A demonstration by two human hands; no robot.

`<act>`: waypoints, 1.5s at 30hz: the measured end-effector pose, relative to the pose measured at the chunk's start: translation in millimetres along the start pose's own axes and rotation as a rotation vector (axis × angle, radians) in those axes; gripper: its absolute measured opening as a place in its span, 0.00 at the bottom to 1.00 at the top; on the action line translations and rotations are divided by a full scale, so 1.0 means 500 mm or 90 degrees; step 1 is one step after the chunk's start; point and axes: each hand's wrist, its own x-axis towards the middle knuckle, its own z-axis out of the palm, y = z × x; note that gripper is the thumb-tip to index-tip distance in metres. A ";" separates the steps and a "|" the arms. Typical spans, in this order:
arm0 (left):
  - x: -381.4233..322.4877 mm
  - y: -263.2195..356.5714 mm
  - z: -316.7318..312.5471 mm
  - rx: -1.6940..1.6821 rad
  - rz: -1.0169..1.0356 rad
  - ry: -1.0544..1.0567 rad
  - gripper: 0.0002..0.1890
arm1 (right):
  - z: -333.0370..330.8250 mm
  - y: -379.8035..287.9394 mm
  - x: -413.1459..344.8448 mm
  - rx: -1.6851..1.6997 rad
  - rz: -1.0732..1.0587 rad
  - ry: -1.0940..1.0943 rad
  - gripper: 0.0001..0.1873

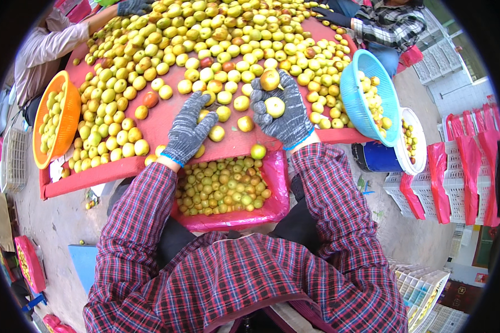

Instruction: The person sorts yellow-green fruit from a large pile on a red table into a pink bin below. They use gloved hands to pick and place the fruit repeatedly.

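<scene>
My left hand (188, 129), in a grey knit glove, is over the front of the red cloth-covered table (158, 116). Its thumb and fingers are apart, beside a few yellow-green jujubes (223, 113). My right hand (285, 110), gloved alike, is turned palm up. Two fruits rest in it: a brown-patched jujube (270, 80) at the fingertips and a paler jujube (274, 107) on the palm. Below the table edge, between my knees, a crate lined with pink plastic film (280, 187) holds many small jujubes (223, 187). One greener jujube (258, 151) lies at its far rim.
A large heap of jujubes (233, 33) covers the table's far side. An orange basket (68, 120) stands left; a blue basket (350, 83) and a white bucket (418, 145) are right. Two co-workers' gloved hands (134, 7) (332, 17) reach in. Crates (454, 179) are stacked right.
</scene>
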 end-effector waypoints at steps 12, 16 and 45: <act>0.000 0.008 -0.001 -0.006 -0.026 0.005 0.25 | 0.018 -0.017 -0.034 0.056 -0.024 0.112 0.26; 0.001 -0.004 0.007 0.008 -0.006 0.019 0.25 | 0.009 -0.018 -0.035 0.023 -0.031 0.113 0.28; 0.003 0.005 0.018 0.228 0.033 0.225 0.30 | -0.129 -0.083 -0.014 -1.182 -0.183 0.452 0.24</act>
